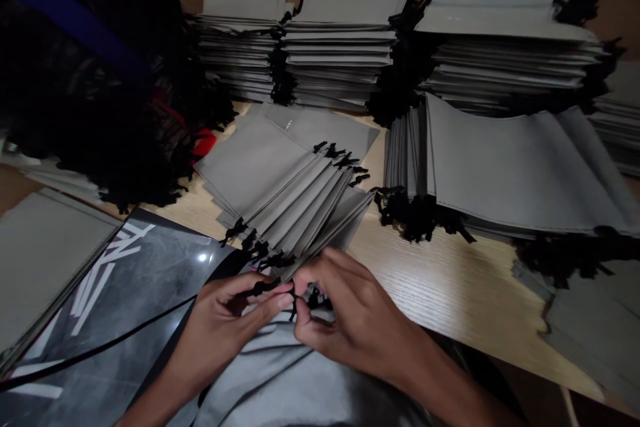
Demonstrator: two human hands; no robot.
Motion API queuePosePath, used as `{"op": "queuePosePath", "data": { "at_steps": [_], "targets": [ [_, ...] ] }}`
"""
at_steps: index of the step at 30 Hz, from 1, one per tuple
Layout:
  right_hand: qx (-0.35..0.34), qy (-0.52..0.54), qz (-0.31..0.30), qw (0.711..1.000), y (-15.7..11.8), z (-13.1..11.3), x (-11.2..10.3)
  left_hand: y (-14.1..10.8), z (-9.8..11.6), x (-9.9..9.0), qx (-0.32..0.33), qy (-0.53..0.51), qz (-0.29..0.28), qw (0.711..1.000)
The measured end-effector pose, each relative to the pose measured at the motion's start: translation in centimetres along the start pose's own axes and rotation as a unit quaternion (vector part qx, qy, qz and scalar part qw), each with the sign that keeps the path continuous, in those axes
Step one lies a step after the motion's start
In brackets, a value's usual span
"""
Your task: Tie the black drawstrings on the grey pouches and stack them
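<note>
My left hand (225,320) and my right hand (345,307) meet at the near edge of the wooden table, both pinching a black drawstring cord (265,288). The cord runs from a fanned pile of grey flat drawstring pouches (285,193), whose black cord ends lie toward my hands. A small black knotted tangle of cord (317,298) shows behind my right fingers. My fingers hide part of the cord. Grey cloth (280,380) lies below my hands.
Tall stacks of grey pouches (345,47) stand along the back of the wooden table (440,293), with more to the right (520,173). A dark heap of black cords (100,93) rises at the left. A glossy dark printed sheet (130,293) lies at lower left.
</note>
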State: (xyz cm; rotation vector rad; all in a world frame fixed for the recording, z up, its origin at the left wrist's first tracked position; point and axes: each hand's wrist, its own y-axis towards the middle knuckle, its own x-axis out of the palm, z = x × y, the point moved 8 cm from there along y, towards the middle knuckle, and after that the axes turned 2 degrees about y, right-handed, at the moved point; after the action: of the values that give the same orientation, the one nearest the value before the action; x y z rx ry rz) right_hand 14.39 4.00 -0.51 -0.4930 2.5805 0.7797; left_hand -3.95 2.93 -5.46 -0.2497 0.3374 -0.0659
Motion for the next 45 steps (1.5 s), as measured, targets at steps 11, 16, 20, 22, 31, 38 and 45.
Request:
{"op": "queuePosePath", "data": {
  "at_steps": [11,16,20,22,31,38,45],
  "targets": [
    [0.027,0.008,0.002,1.000,-0.4,0.6,-0.1,-1.0,3.4,-0.9,0.163,0.078,-0.003,0.984],
    [0.004,0.009,0.004,1.000,-0.5,0.4,0.0,-0.7,3.4,-0.9,0.175,0.100,-0.004,0.980],
    [-0.022,-0.007,-0.003,1.000,-0.6,0.2,0.2,-0.1,4.3,-0.8,0.170,0.115,-0.017,0.979],
    [-0.043,-0.026,-0.003,0.999,-0.6,0.0,0.2,0.2,4.8,-0.6,0.163,0.117,-0.029,0.979],
    [-0.075,-0.062,-0.017,0.995,-0.7,-0.6,0.5,0.1,6.2,0.2,0.196,0.199,-0.072,0.957],
    [-0.066,-0.051,-0.042,0.996,-0.9,-0.3,1.0,-0.4,5.8,0.8,0.209,0.253,-0.102,0.939],
    [-0.078,-0.061,-0.035,0.994,-0.7,-0.4,0.9,0.0,6.4,1.4,0.261,0.243,-0.082,0.931]
  ]
}}
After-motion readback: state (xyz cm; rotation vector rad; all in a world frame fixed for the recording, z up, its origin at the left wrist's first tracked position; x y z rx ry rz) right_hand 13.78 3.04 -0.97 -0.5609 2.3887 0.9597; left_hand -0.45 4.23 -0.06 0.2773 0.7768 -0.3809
